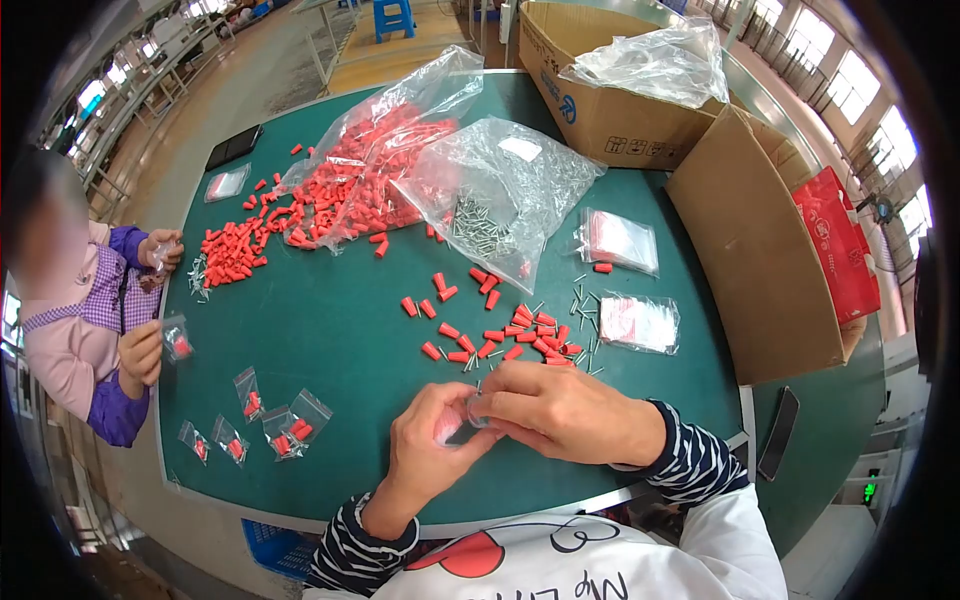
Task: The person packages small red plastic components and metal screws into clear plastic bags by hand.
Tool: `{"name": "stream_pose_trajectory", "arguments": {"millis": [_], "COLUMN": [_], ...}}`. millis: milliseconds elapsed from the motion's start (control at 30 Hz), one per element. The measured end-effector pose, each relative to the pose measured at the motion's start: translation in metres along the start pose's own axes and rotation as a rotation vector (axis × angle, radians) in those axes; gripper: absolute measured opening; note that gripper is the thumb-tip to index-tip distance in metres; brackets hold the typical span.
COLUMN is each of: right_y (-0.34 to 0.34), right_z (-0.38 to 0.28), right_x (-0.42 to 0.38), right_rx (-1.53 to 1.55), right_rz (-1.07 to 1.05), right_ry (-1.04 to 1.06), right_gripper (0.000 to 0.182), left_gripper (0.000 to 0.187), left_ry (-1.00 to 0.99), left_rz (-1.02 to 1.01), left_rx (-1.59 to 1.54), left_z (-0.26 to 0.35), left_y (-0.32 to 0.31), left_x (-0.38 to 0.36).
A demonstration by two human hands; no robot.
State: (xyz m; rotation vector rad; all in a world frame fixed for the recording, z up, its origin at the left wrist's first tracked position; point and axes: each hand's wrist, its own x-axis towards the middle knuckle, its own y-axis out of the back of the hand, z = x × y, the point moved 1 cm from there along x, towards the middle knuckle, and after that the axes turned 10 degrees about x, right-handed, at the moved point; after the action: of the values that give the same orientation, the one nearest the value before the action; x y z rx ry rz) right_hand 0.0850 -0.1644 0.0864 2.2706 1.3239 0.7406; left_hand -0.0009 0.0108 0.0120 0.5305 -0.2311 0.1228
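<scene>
My left hand (425, 432) and right hand (560, 410) both pinch a small clear plastic bag (478, 411), in front of my tummy, just this side of the loose red plastic plugs (523, 320) and screws (587, 312). I think the bag could rip if I tug its thin sides too hard. If I bump the plugs, some might roll away. Tiny screws could get lost too.

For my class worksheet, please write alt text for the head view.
A person's left hand and right hand hold clear plastic over a green table strewn with red caps and screws; at picture left, another person holds a small filled bag.
</scene>
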Motion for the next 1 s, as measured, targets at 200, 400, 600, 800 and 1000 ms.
{"name": "stream_pose_trajectory", "arguments": {"millis": [200,400,600,800,1000], "right_y": [0.0,0.005,-0.033,-0.03,-0.025], "right_z": [-0.003,0.016,0.031,0.033,0.03], "right_x": [0.002,-0.006,-0.012,-0.013,-0.017], "right_rx": [0.044,0.112,0.359,0.45,0.668], "right_rz": [0.054,0.122,0.196,0.278,0.329], "right_ry": [0.022,-0.099,-0.074,-0.087,-0.239], "right_gripper": [0.029,0.032,0.021,0.013,0.009], "left_gripper": [0.05,0.046,0.044,0.029,0.013], "left_ry": [-0.022,0.08,0.114,0.012,0.072], "left_rz": [0.005,0.117,0.088,0.102,0.096], "left_rx": [0.053,0.015,-0.145,-0.309,-0.216], "left_z": [0.004,0.011,-0.003,0.003,0.004], "left_y": [0.003,0.008,0.007,0.007,0.016], "left_x": [0.001,0.003,-0.001,0.002,0.0]}}
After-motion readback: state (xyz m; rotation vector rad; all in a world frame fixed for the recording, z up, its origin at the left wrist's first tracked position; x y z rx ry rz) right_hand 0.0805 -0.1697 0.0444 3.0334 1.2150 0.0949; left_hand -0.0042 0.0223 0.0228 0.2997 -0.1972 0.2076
